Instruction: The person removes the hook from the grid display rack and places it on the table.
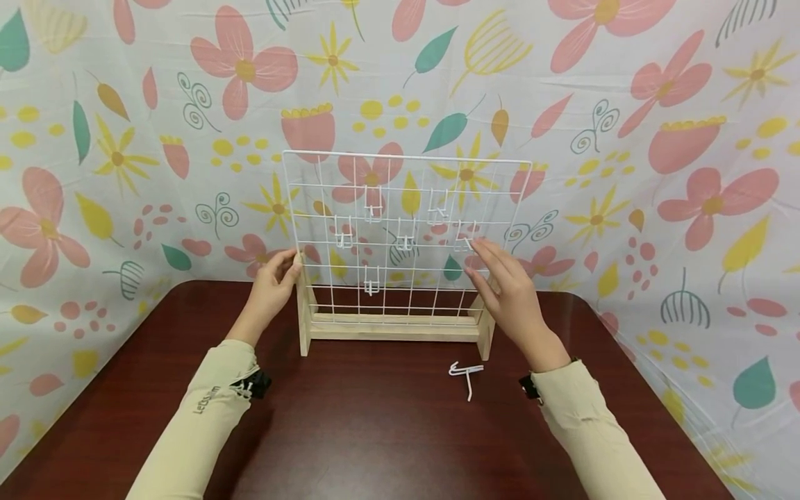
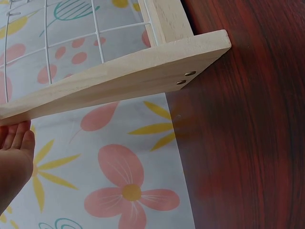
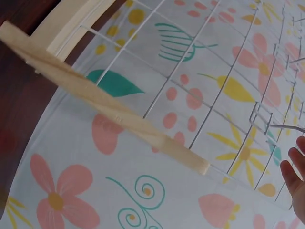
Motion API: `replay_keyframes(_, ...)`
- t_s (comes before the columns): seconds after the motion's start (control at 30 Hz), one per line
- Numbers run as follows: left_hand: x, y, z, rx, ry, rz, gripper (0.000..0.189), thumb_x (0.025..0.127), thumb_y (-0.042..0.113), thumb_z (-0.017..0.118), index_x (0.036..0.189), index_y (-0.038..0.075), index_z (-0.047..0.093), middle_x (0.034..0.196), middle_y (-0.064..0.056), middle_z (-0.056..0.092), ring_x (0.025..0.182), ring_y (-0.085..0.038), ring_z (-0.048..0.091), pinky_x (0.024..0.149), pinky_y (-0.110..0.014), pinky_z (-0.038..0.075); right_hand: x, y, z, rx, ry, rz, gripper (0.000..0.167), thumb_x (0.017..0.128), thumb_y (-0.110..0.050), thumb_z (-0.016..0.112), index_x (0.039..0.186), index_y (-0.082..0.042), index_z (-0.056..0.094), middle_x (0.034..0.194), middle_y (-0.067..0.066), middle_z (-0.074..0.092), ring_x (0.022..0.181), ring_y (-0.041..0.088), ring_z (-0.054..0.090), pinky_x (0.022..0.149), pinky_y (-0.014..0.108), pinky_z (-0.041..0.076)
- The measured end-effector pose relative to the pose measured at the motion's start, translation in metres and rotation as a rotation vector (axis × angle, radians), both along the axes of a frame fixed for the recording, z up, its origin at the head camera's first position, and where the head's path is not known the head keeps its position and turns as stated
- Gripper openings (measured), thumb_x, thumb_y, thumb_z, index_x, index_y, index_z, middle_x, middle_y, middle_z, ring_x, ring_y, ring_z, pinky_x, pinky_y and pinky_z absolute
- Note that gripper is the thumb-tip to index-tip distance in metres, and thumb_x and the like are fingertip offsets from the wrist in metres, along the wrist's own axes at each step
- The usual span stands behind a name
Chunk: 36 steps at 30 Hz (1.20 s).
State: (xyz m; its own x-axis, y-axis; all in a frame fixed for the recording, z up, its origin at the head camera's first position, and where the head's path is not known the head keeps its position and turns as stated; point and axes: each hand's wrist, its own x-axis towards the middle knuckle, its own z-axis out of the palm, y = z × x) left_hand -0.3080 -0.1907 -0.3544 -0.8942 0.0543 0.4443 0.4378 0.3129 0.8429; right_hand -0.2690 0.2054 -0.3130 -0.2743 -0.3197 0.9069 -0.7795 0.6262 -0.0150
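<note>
A white wire grid rack [image 1: 409, 269] stands on a wooden base, with several white wire hooks hung on it. My left hand [image 1: 273, 279] holds the rack's left wooden upright [image 1: 303, 305] near its top, its fingers curled at the outer edge in the left wrist view. At the grid's right side, the fingertips of my right hand [image 1: 509, 295] are at the tip of a white hook [image 1: 464, 244]. In the right wrist view, this hook's prong [image 3: 286, 127] points toward the extended fingers. Another white hook [image 1: 467, 371] lies loose on the table before the base.
The dark red wooden table [image 1: 369, 417] carries the rack near its back edge. Behind it hangs a floral cloth [image 1: 400, 83], close to the grid. The wooden crossbar [image 1: 394, 332] joins the two uprights at the bottom.
</note>
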Motion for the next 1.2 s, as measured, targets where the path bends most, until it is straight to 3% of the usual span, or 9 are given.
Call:
replay_keyframes(0.13, 0.0, 0.0, 0.0, 0.008, 0.0, -0.003, 0.041, 0.101, 0.008, 0.048, 0.137, -0.01, 0.043, 0.129, -0.032, 0.053, 0.118, -0.038, 0.052, 0.082, -0.009, 0.044, -0.005, -0.004, 0.001, -0.035, -0.025, -0.012, 0.055, 0.078, 0.005, 0.075, 0.131, 0.001, 0.058, 0.13, 0.018, 0.058, 0.122, 0.033, 0.052, 0.105, 0.04, 0.04)
replay_keyframes(0.43, 0.0, 0.0, -0.003, 0.008, -0.005, -0.004, 0.042, 0.101, 0.009, 0.048, 0.138, -0.011, 0.042, 0.128, -0.031, 0.053, 0.114, -0.035, 0.053, 0.081, -0.007, 0.044, -0.011, -0.012, -0.002, -0.109, -0.088, -0.055, 0.05, 0.083, 0.001, 0.073, 0.131, 0.001, 0.058, 0.129, 0.02, 0.059, 0.122, 0.034, 0.052, 0.107, 0.04, 0.038)
replay_keyframes(0.8, 0.0, 0.0, -0.001, 0.019, -0.005, -0.006, 0.041, 0.101, 0.009, 0.048, 0.138, -0.009, 0.043, 0.131, -0.031, 0.052, 0.119, -0.038, 0.051, 0.082, -0.008, 0.043, -0.016, -0.019, -0.007, -0.175, -0.132, -0.122, 0.042, 0.089, -0.006, 0.068, 0.129, 0.002, 0.059, 0.129, 0.02, 0.059, 0.122, 0.034, 0.053, 0.106, 0.041, 0.039)
replay_keyframes(1.2, 0.0, 0.0, -0.003, 0.057, 0.018, -0.028, 0.04, 0.101, 0.005, 0.048, 0.137, -0.011, 0.043, 0.133, -0.032, 0.05, 0.123, -0.038, 0.049, 0.087, -0.01, 0.044, -0.021, -0.027, -0.01, -0.274, -0.093, -0.093, 0.031, 0.093, -0.003, 0.062, 0.123, 0.003, 0.063, 0.123, 0.019, 0.063, 0.118, 0.031, 0.057, 0.104, 0.038, 0.042)
